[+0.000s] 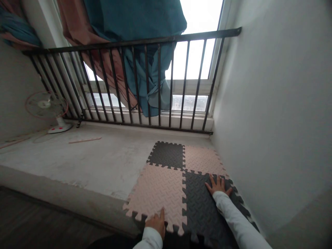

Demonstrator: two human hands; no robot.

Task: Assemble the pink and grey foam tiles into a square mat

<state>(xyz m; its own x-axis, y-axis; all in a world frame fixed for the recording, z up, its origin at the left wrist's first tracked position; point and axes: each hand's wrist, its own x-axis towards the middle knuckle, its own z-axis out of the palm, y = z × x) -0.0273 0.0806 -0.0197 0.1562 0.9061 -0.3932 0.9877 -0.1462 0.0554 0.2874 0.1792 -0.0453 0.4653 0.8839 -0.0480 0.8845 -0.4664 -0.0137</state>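
Observation:
My right hand [218, 186] lies flat with its fingers spread on the near dark grey foam mat tile [198, 204], close to the wall. My left hand [155, 223] rests at the front edge of the near pink foam mat tile [160, 188]. Its index finger is stretched out on the surface; the other fingers are partly hidden. Behind these lie a far dark grey tile [167, 154] and a far pink tile [203, 159]. The tiles meet along their toothed edges in a checkered pattern.
A raised concrete ledge [103, 166] carries the tiles, with a white wall [275, 114] at right. Black railing [145, 126] runs before the window and the blue curtain [137, 20]. A fan [59, 122] and a thin strip [85, 140] sit at left.

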